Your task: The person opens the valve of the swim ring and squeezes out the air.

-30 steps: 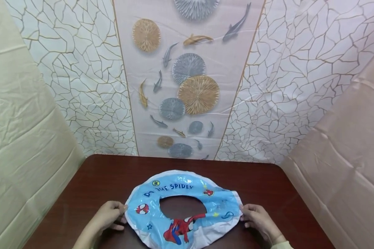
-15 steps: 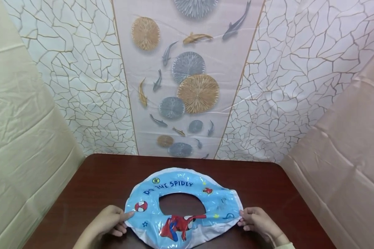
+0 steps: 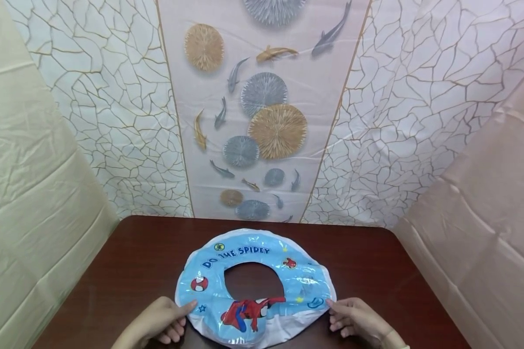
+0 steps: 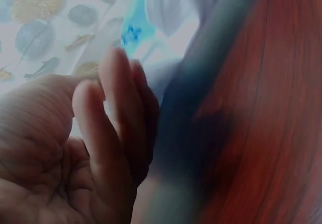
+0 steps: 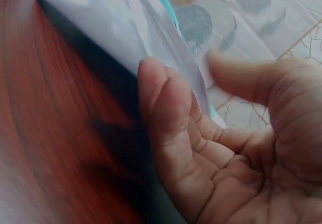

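A limp, wrinkled swim ring (image 3: 201, 261) in light blue, with a white underside, lies before me on the table. Its upper face carries the words "DO THE SPIDEY" and a red-and-blue spider figure (image 3: 249, 314). At the ring's left edge, my left hand (image 3: 162, 317) pinches it, thumb on top and the other fingers curled beneath. My right hand (image 3: 353, 317) pinches the opposite edge with the thumb over the rim. Both wrist views show the white underside (image 5: 115, 27) near the fingers, raised off the wood at the near side.
The dark red-brown table (image 3: 135, 257) has rounded far corners. Behind it hangs a patterned cloth (image 3: 262, 189) with fish and round motifs. Beige cloth walls (image 3: 39, 194) stand on both sides.
The ring has tilted and spread out, its far edge shifting away and its right-hand fold smoothing. Both hands have slid nearer to me along its edges, the left thumb moving onto the top face.
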The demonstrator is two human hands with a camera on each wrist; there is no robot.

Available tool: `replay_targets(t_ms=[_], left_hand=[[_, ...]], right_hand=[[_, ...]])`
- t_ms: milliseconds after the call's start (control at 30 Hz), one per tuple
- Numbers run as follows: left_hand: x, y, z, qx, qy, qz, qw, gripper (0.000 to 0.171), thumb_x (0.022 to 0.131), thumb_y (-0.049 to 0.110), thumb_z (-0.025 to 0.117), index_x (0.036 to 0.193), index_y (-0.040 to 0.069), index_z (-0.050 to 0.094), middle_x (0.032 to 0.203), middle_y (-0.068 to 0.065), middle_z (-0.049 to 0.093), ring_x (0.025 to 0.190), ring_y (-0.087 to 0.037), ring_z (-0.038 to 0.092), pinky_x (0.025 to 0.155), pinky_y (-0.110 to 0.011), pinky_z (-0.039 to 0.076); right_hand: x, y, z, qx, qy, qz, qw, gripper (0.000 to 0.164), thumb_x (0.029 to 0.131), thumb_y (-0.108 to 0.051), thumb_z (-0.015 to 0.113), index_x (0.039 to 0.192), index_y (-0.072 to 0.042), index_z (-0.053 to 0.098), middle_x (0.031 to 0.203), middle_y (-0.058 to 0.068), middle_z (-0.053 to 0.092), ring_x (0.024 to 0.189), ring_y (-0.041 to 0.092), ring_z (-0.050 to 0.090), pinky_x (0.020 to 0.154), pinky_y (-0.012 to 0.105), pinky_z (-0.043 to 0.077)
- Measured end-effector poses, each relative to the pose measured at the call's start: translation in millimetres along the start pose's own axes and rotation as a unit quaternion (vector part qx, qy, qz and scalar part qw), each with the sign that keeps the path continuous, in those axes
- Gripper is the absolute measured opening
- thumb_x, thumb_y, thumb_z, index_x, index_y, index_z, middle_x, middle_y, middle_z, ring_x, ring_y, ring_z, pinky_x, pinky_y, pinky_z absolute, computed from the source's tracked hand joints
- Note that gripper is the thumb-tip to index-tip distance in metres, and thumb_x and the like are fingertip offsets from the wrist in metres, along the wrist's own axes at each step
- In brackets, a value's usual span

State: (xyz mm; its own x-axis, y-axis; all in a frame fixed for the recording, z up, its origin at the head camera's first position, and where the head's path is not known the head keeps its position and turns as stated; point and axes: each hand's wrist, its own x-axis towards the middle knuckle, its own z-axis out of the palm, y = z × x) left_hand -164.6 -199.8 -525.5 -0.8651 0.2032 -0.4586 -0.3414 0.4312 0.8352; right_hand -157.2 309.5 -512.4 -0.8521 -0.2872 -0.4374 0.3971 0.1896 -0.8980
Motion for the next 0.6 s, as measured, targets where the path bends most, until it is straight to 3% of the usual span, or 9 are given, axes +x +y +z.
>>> replay_targets(t_ms=[133, 367, 600], left_hand=[[-0.6, -0.7, 2.8, -0.045, -0.040, 0.017, 0.9980, 0.053, 0.090, 0.054, 0.069, 0.077, 0.003, 0.072, 0.070, -0.009, 0.072, 0.054, -0.010, 0.066, 0.047, -0.023, 0.052], [-2.7, -4.8, 6.2, -0.063, -0.058, 0.026, 0.9960, 0.037, 0.097, 0.034, 0.065, 0.086, 0.000, 0.074, 0.074, -0.008, 0.073, 0.055, -0.008, 0.065, 0.047, -0.021, 0.050], [-2.9, -7.6, -8.0, -0.082, -0.061, 0.033, 0.9942, 0.026, 0.091, 0.024, 0.070, 0.090, -0.001, 0.074, 0.077, -0.007, 0.073, 0.059, -0.008, 0.063, 0.050, -0.021, 0.051]], right_hand=[[2.0, 3.9, 7.2, 0.005, 0.009, 0.003, 1.000, 0.029, 0.100, -0.029, 0.062, 0.090, -0.003, 0.068, 0.083, 0.005, 0.070, 0.074, 0.015, 0.070, 0.060, 0.026, 0.054], [3.2, 9.2, 17.0, -0.007, 0.048, 0.001, 0.999, 0.028, 0.098, -0.025, 0.061, 0.091, 0.001, 0.068, 0.075, 0.004, 0.069, 0.066, 0.012, 0.067, 0.053, 0.024, 0.051], [1.6, 7.3, 6.1, 0.019, 0.012, -0.039, 0.999, 0.021, 0.099, -0.016, 0.059, 0.081, -0.005, 0.064, 0.073, 0.001, 0.063, 0.062, 0.009, 0.057, 0.053, 0.022, 0.046]])
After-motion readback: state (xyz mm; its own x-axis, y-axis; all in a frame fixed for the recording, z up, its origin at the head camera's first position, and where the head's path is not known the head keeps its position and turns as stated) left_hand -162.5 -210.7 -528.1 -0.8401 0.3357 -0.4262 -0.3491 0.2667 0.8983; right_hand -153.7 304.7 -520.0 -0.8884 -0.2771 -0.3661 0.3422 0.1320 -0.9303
